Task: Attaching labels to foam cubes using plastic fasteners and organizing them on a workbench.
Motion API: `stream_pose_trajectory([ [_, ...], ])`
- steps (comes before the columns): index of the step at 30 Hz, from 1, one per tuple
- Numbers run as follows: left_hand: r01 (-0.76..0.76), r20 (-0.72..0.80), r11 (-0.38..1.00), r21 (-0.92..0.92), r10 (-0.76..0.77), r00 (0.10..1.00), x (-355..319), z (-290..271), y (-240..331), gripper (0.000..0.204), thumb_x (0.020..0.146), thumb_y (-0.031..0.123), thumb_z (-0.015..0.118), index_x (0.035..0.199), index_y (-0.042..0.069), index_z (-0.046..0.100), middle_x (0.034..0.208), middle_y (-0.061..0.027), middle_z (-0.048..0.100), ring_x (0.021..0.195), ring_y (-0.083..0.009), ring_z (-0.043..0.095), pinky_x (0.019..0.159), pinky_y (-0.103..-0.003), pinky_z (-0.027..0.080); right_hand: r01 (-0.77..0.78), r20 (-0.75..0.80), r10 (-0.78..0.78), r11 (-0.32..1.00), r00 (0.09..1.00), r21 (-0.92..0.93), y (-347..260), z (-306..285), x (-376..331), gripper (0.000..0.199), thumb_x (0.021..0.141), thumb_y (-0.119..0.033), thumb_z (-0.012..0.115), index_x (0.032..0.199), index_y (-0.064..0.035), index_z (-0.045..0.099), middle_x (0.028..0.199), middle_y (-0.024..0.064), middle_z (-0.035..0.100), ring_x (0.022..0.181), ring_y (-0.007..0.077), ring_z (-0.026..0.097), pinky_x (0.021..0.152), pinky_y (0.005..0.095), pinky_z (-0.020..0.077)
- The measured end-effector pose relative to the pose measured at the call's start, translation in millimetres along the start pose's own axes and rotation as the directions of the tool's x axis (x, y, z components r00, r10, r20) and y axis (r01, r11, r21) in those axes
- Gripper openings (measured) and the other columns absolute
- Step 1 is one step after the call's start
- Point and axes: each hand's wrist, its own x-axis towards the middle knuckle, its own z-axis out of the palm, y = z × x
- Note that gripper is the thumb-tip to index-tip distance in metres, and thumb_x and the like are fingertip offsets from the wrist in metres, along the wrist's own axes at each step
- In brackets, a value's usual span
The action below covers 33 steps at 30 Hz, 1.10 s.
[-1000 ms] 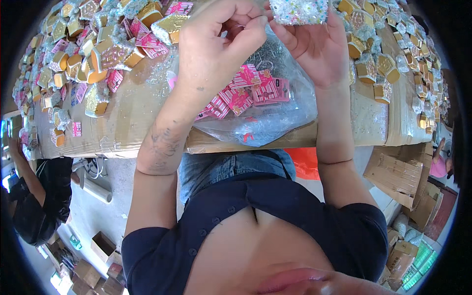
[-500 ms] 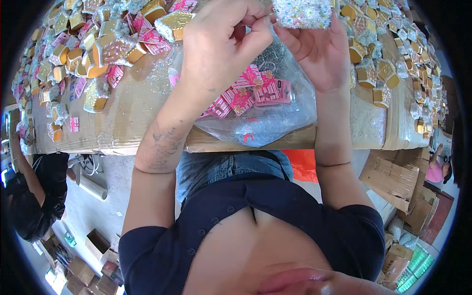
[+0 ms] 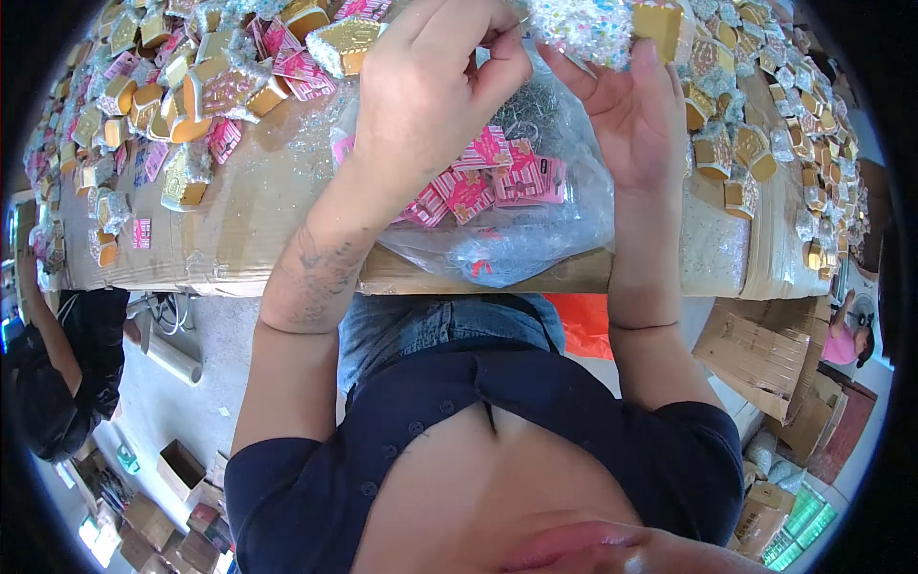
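At the top of the view, my right hand point(image 3: 631, 120) holds a small house-shaped ornament point(image 3: 585, 33). Its roof is white and glittery with coloured specks, and a golden-brown side faces right. My left hand point(image 3: 435, 91) is closed in a pinch beside the ornament's left edge; what sits between the fingertips is too small to make out. Below both hands lies a clear plastic bag point(image 3: 564, 234) holding loose thin metal wire pieces point(image 3: 540, 115). Several pink striped cards point(image 3: 466, 191) rest on it, partly behind my left forearm.
Piled house ornaments point(image 3: 225, 91) and pink cards cover the cardboard-topped table point(image 3: 239, 239) on the left; more ornaments point(image 3: 751, 143) spread over the right. A person in black point(image 3: 72, 373) is at the far left, another in pink point(image 3: 841, 344) at the far right. Cardboard boxes point(image 3: 760, 349) stand below.
The ornament has turned and shifted slightly right, so its golden side now shows. My right hand's fingers have moved with it; my left hand keeps its pinch.
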Motion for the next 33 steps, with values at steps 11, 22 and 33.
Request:
stream_pose_trajectory([
  [11, 0.065, 0.102, 0.994, -0.092, -0.055, 0.993, 4.3, -2.6, 0.4, 0.013, 0.074, -0.005, 0.067, 0.084, 0.001, 0.060, 0.072, -0.0093, 0.052, 0.057, -0.0193, 0.053, 0.051, -0.028, 0.042, -0.077, -0.128, 0.066, 0.994, 0.990, -0.082, -2.3, -0.2, 5.3, 0.053, 0.105, -0.042, 0.030, 0.143, -0.0060, 0.036, 0.138, 0.0132, 0.052, 0.126, 0.0276, 0.052, 0.103, 0.0438, 0.0478],
  [22, 0.543, 0.337, 0.739, -0.399, -0.432, 0.836, 2.6, 1.9, -4.3, 0.008, 0.086, -0.001, 0.065, 0.086, 0.001, 0.057, 0.078, -0.0015, 0.056, 0.067, -0.0048, 0.052, 0.058, -0.021, 0.043, -0.172, -0.013, 0.172, 0.985, 0.985, 0.000, -7.7, -16.4, 10.7, 0.050, 0.104, -0.041, 0.032, 0.138, -0.0066, 0.043, 0.127, 0.0111, 0.061, 0.112, 0.0245, 0.062, 0.096, 0.0437, 0.0531],
  [33, 0.515, 0.432, 0.773, -0.370, -0.348, 0.832, 5.0, -3.1, -5.7, 0.040, 0.083, 0.006, 0.074, 0.112, 0.003, 0.047, 0.092, -0.0067, 0.059, 0.074, -0.0087, 0.058, 0.064, -0.022, 0.047, -0.288, -0.058, 0.282, 0.948, 0.958, -0.133, -6.1, -8.6, 7.7, 0.056, 0.103, -0.050, 0.030, 0.134, -0.0056, 0.046, 0.114, 0.0100, 0.066, 0.094, 0.0189, 0.067, 0.071, 0.0345, 0.0561],
])
